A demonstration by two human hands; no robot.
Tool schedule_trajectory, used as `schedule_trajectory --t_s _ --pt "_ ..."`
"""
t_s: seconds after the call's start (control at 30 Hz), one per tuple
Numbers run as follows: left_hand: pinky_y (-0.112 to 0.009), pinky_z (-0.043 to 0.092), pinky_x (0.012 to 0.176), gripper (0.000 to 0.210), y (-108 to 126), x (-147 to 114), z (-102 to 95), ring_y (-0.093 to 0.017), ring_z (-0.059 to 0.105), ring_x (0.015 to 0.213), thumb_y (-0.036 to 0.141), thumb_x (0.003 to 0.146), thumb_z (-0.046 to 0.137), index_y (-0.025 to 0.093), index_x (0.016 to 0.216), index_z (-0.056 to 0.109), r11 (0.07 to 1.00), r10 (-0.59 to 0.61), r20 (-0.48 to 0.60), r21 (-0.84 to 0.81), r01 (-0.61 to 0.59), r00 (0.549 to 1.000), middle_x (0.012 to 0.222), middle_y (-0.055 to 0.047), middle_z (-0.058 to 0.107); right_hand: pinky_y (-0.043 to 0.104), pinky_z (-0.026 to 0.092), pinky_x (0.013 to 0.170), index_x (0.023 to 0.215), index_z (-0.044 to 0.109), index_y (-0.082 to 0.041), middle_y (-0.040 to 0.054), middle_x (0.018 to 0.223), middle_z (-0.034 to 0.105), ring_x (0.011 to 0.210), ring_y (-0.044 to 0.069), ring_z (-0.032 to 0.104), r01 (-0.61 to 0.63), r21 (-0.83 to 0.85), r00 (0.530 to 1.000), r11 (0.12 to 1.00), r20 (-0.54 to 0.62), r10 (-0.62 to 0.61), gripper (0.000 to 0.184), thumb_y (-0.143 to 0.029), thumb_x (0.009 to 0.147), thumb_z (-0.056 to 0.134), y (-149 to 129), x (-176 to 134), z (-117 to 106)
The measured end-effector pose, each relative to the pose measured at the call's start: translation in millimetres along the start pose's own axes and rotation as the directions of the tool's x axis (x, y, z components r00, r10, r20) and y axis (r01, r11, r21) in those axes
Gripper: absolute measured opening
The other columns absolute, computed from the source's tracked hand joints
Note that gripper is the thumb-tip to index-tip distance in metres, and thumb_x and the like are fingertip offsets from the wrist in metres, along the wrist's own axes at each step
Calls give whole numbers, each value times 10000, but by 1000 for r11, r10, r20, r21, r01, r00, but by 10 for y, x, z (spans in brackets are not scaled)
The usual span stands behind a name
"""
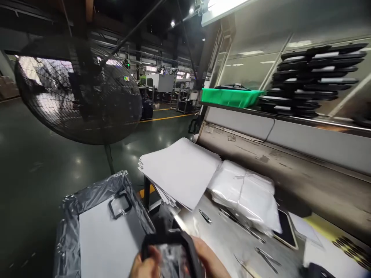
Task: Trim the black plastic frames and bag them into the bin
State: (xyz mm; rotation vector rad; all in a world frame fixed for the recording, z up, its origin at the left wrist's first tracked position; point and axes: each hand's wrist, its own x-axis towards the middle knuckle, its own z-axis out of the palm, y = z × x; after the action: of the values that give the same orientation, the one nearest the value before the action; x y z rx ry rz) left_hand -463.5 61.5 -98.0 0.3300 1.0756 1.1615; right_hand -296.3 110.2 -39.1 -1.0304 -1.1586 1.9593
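A black frame with angled corners point(189, 247) is between my two hands at the bottom of the view, partly cut off and blurred. My left hand point(146, 267) is closed on its left side, fingers reaching across the opening. Closed on the right side of the frame is my right hand point(210, 259), its fingers mostly hidden behind it. Shiny, clear-looking material shows through the opening. To the left, a box lined with grey plastic point(71, 227) has a white sheet point(107, 239) inside. Another black frame point(111, 208), seemingly in clear film, lies on that sheet.
White sheets point(181, 170) are stacked on the metal bench beside wrapped clear bags point(243, 189). Tweezers point(266, 259), nippers point(205, 216) and a phone-like device point(285, 227) lie nearby. A green tray point(232, 97) and stacked black parts point(301, 83) occupy the shelf. A large fan point(78, 92) stands left.
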Motion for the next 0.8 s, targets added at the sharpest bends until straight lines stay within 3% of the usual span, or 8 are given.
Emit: schedule_trajectory --t_s 0.03,0.1,0.23,0.33,0.4,0.5,0.57,0.8 --pt "-152 160 214 485 40 -45 -82 -11 218 188 537 302 729 157 470 479 1000 -12 -5 -13 11 1000 225 119 282 259 413 505 515 332 -208 -31 517 338 481 104 424 13 130 1000 991 -9 -12 442 -597 638 500 8 -32 17" --pt "-126 155 224 463 113 -143 -233 10 192 203 544 392 704 159 543 495 999 8 -19 -42 -9 1000 276 131 285 196 393 490 524 268 -192 -53 531 303 481 63 388 53 333 999 941 -29 -46 479 -562 611 558 31 -67 37" --pt "-101 185 253 339 194 -313 -443 23 199 242 388 509 730 147 543 495 1000 9 3 21 -10 1000 327 126 278 141 155 326 515 197 -194 -94 462 186 367 21 141 32 312 999 949 -52 -17 516 -565 627 538 90 -39 -31" --pt "-104 149 250 385 231 -396 -499 33 156 252 476 528 677 138 523 492 996 -27 35 88 23 999 335 108 310 149 99 336 537 255 -187 -96 452 236 363 20 135 26 203 998 979 -68 -12 460 -555 678 495 94 -1 -114" --pt "-115 141 245 456 263 -423 -451 15 148 246 552 609 563 180 873 562 977 -129 95 185 110 987 335 102 345 151 110 346 558 289 -183 -89 457 296 368 22 184 36 97 997 995 -68 -29 429 -533 693 496 85 33 -131" --pt "-129 168 250 611 281 -409 -243 -29 209 244 489 765 394 286 1289 154 856 -320 210 481 188 924 360 86 414 165 138 342 567 331 -180 -74 459 376 357 27 231 39 -101 999 994 -32 -43 391 -508 721 478 87 93 -67" --pt "-126 194 266 676 244 -373 -77 -41 268 264 425 779 420 271 1311 33 791 -361 254 593 150 897 389 71 456 173 171 347 568 382 -171 -62 477 415 358 31 257 51 -240 999 970 8 -51 368 -482 751 451 91 106 13" --pt "-140 197 275 538 63 -369 3 -33 187 260 414 767 437 159 1213 277 784 -400 239 589 195 885 340 115 346 225 357 610 752 597 -182 -7 755 527 669 117 462 146 -659 989 738 89 -116 142 -281 657 631 146 -220 -20"
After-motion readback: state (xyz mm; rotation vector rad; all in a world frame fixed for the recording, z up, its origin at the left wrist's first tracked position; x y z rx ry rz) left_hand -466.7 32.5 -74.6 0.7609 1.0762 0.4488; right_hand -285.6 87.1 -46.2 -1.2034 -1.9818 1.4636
